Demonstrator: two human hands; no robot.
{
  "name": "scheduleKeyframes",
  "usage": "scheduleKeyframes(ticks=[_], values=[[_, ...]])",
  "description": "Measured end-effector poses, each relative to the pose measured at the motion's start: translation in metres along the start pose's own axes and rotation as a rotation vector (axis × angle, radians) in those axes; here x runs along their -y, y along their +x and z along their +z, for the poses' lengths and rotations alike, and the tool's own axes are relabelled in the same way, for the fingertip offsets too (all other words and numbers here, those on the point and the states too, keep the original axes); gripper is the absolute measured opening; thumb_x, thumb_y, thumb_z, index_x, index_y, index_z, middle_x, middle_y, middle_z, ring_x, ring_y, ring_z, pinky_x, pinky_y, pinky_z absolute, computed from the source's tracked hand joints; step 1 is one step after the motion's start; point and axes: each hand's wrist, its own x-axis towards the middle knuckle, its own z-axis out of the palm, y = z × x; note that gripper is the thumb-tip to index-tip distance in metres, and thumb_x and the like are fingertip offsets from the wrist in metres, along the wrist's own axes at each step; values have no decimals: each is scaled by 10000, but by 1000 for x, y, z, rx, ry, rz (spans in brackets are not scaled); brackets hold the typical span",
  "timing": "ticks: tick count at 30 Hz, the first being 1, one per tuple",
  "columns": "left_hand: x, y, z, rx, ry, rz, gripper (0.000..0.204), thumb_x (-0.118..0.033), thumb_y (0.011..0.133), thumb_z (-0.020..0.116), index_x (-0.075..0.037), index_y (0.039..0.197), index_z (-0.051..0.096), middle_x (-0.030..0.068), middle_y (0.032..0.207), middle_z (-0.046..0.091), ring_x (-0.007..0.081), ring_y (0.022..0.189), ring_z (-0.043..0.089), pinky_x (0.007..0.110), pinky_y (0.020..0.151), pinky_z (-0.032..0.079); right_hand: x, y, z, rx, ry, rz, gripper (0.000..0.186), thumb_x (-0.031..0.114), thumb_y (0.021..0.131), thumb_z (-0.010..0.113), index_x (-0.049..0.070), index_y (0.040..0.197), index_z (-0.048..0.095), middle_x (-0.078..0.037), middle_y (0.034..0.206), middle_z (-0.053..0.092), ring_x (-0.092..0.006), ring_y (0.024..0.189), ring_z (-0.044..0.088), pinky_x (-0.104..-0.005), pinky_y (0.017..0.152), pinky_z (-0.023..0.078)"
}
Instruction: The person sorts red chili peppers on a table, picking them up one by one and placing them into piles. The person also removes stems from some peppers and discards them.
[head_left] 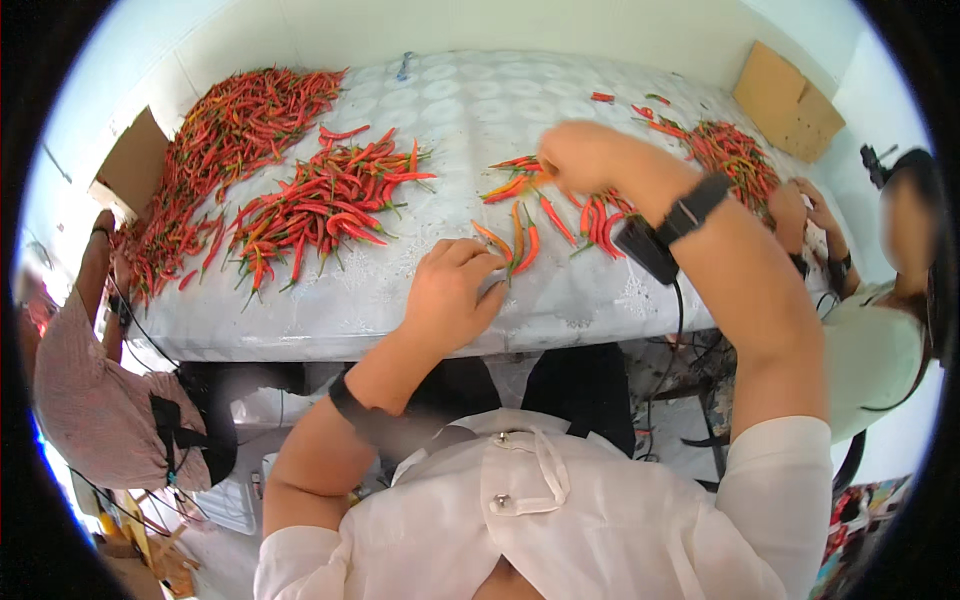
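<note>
My left hand rests on the covered table, thumb apart from loosely bent fingers, with nothing visible in it. Beside its fingertips lie a few orange and red chili peppers. Farther out, my right hand is curled downward over a small group of red and orange chilies. Its fingers are closed, and their tips are partly hidden, so what they pinch cannot be made out. More red chilies lie below my right wrist, which wears a black strap with a dark box. A larger heap of red chilies spreads to the left.
A big chili pile fills the far left, beside a cardboard box. Another pile lies right, near a cardboard piece. One person works at left; another at right. A cable hangs from my right wrist.
</note>
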Motion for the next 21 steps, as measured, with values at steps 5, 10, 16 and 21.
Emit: scheduleKeyframes(ticks=[5, 10, 16, 21], values=[[-10, 3, 7, 72, 30, 21, 320, -163, 717, 718, -80, 1021, 665, 96, 1052, 640, 315, 979, 586, 435, 827, 480, 26, -5, -57, -941, 747, -197, 386, 282, 789, 663, 24, 1076, 647, -173, 929, 684, -340, 856, 653, -406, 773, 516], [-10, -3, 7, 103, 108, 28, 371, -208, 740, 712, -97, 1087, 648, 82, 1127, 632, 307, 1077, 561, 456, 895, 444, -6, -57, -6, -773, 488, -58, 371, 214, 826, 638, 14, 1138, 624, -179, 1024, 680, -292, 891, 661, -382, 776, 510], [-15, 10, 20, 159, 122, 61, 409, -231, 753, 697, -75, 1127, 640, 114, 1171, 625, 331, 1098, 558, 451, 934, 437, -18, -111, 111, -257, 293, 137, 367, 253, 787, 652, 60, 1097, 616, -178, 1017, 643, -348, 997, 606, -441, 885, 474], [-16, 29, 37, 163, 142, 30, 420, -223, 753, 697, -60, 1137, 639, 132, 1200, 613, 344, 1104, 559, 437, 959, 435, 2, -123, 136, -513, 377, -80, 419, 179, 769, 672, 52, 1163, 603, -167, 1171, 610, -334, 1113, 556, -434, 963, 426]])
